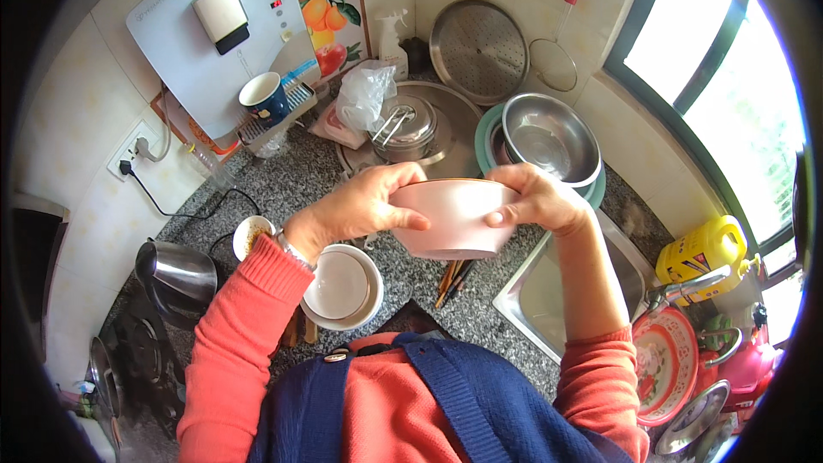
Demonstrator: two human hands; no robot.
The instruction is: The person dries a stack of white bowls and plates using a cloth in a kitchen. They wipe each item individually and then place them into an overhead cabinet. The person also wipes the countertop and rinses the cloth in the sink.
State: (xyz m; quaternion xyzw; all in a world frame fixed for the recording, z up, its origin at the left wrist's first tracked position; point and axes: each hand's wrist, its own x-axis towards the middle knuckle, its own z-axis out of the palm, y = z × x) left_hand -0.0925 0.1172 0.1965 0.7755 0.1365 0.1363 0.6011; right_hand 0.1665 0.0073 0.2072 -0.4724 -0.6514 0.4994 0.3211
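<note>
Both hands hold a pink bowl (450,222) up over the granite counter, tilted so that its outer side faces me. My left hand (366,202) grips its left rim, thumb on the outside. On the right rim is my right hand (540,199), its thumb also against the outer wall. What the bowl contains cannot be seen. Below my left wrist, white bowls (337,286) sit stacked on the counter. Chopsticks (449,283) lie partly under the pink bowl in view. A small white cup (251,235) with brown residue stands beside my left sleeve.
A steel sink (546,292) is at the right, with a metal basin (551,138) behind it. A lidded steel pot (405,125) stands at the back. At the left are a kettle (180,276) and a power cord (186,213). A yellow jug (701,257) stands by the window.
</note>
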